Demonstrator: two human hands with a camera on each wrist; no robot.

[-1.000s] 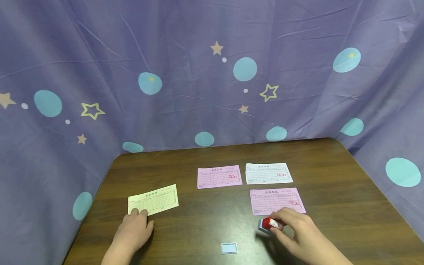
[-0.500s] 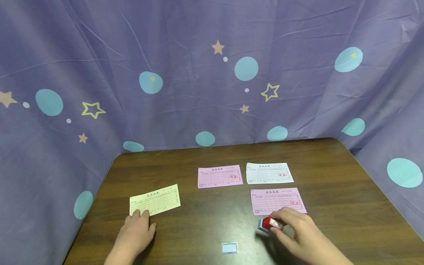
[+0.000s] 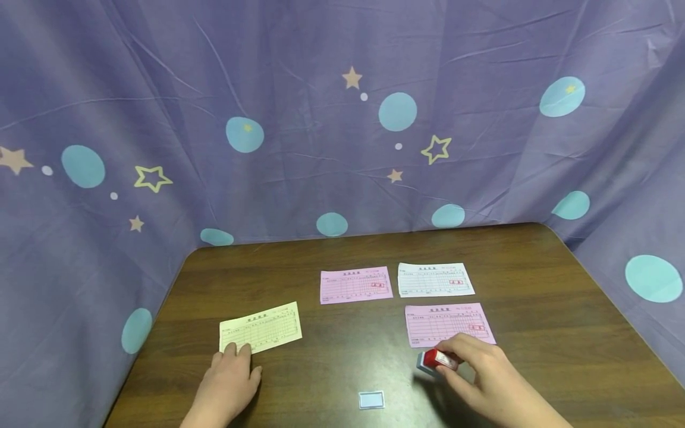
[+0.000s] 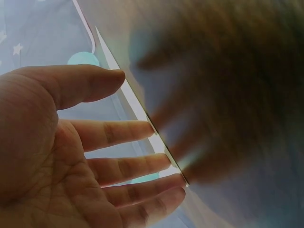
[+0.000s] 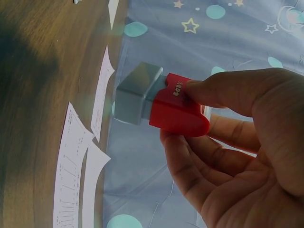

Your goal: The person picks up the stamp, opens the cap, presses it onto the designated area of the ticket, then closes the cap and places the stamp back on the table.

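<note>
My left hand point(image 3: 227, 380) rests its outstretched fingertips on the near edge of a yellow printed receipt slip point(image 3: 262, 327), at the left of the table. In the left wrist view the slip point(image 4: 135, 97) shows edge-on under straight fingers, thumb apart. On the right, my right hand point(image 3: 481, 377) pinches a red self-inking stamp point(image 3: 434, 359) between thumb and fingers. It is tilted, its grey base point(image 5: 135, 99) pointing left, just in front of a pink slip point(image 3: 446, 321) that bears a red stamped mark at its right side.
Farther back lie another pink slip point(image 3: 348, 286) and a white slip point(image 3: 430, 280), both with red stamped marks. A small pale blue rectangular piece point(image 3: 371, 400) lies near the front of the brown wooden table point(image 3: 332, 351). A patterned purple curtain point(image 3: 299, 77) hangs behind.
My left hand and the yellow slip under its fingers have slid a little to the right and towards me. The right hand stays in place with the stamp.
</note>
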